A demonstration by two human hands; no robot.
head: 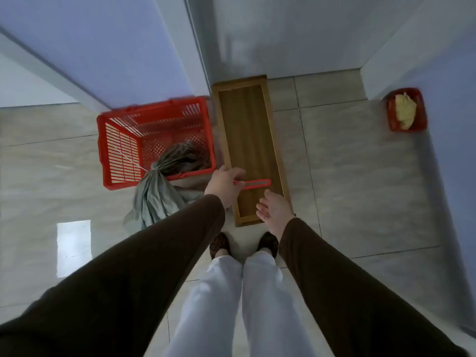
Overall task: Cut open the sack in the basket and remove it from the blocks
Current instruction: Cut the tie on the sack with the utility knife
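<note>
Person stands over tiled floor; left hand (224, 184) pinches red-handled utility knife (253, 183), right hand (274, 210) spread, empty. Tied grey cloth sack (159, 186) drapes over near rim of red plastic lattice basket (121, 148), uncut. Cutting not begun; next: bring blade to tied neck.

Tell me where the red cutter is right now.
The red cutter is in the left hand, held over the near end of the wooden tray, right of the red basket.

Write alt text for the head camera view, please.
A standing person's left hand holds a red cutter over a long wooden tray, right hand open, beside a red basket holding a tied grey sack.
</note>
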